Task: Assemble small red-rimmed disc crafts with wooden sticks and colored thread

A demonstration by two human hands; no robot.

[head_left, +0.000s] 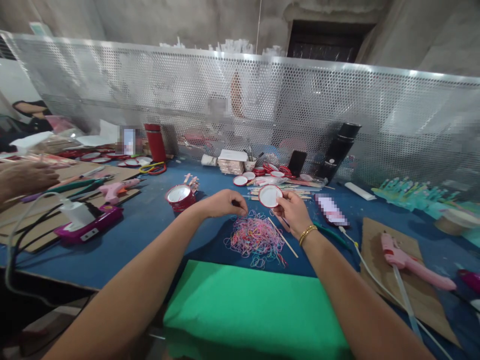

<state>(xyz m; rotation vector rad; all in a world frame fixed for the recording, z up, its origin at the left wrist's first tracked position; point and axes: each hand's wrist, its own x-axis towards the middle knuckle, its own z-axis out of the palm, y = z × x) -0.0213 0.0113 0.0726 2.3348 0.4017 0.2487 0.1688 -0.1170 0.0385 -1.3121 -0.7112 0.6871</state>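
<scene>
My right hand (294, 212), with a gold bracelet at the wrist, pinches a small round white disc with a red rim (267, 197) between thumb and fingers. My left hand (225, 204) hovers to its left with thumb and fingertips drawn together; whatever they hold is too small to make out. Below both hands lies a tangled heap of thin coloured elastic bands (255, 236) on the blue tabletop. A thin wooden stick (288, 242) rests against the heap's right side. Left of my left hand stands a stack of red-rimmed discs (180, 197).
A pink glue gun (403, 257) lies on cardboard at right, its cable near a phone (331, 210). A black bottle (339, 152) and red bottle (155, 142) stand behind. A co-worker's hand (28, 177) is at far left, beyond a purple power strip (90, 224). Green cloth (255, 305) lies in front.
</scene>
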